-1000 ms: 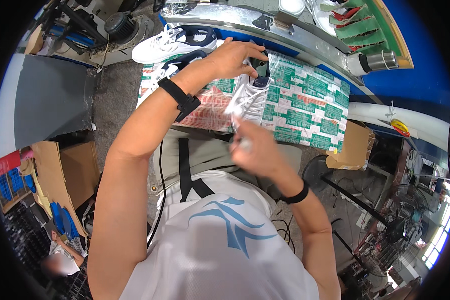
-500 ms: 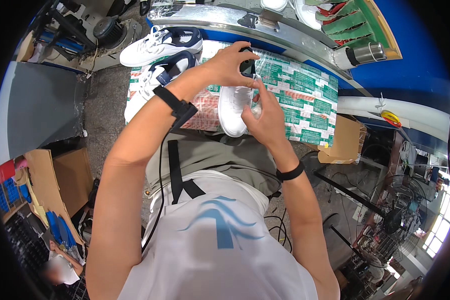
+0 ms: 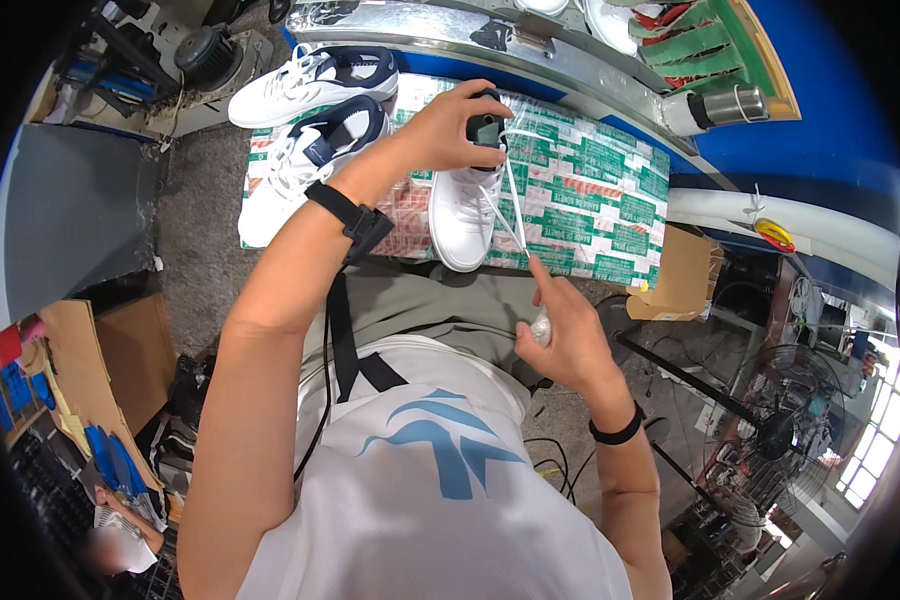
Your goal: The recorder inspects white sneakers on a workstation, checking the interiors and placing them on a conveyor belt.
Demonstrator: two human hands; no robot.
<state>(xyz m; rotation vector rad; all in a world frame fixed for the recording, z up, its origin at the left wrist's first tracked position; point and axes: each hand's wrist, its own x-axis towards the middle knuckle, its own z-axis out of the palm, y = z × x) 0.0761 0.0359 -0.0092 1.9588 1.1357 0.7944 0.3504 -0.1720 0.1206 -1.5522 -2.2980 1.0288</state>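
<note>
A white sneaker (image 3: 460,228) with a dark collar rests on the taped surface in front of me, toe toward me. My left hand (image 3: 455,130) reaches in from the left and grips it around the dark tongue (image 3: 485,128). A white shoelace (image 3: 516,205) runs taut from the sneaker down to my right hand (image 3: 570,335), pinched at its fingertips. Something small and whitish (image 3: 541,328) shows by that hand's thumb; I cannot tell what it is. Left of my left hand stand two more white sneakers with navy collars, one nearer (image 3: 270,205) and one farther (image 3: 275,98).
The surface (image 3: 590,215) is covered in green, white and red printed tape. A metal rail (image 3: 420,38) borders its far side, with a metal cylinder (image 3: 730,105) at the right. Yellow-and-red thread snips (image 3: 773,236) hang at the right, above an open cardboard box (image 3: 680,280).
My right hand has moved from beside the sneaker down toward me and to the right, drawing the shoelace out taut. My left hand stays at the sneaker's tongue.
</note>
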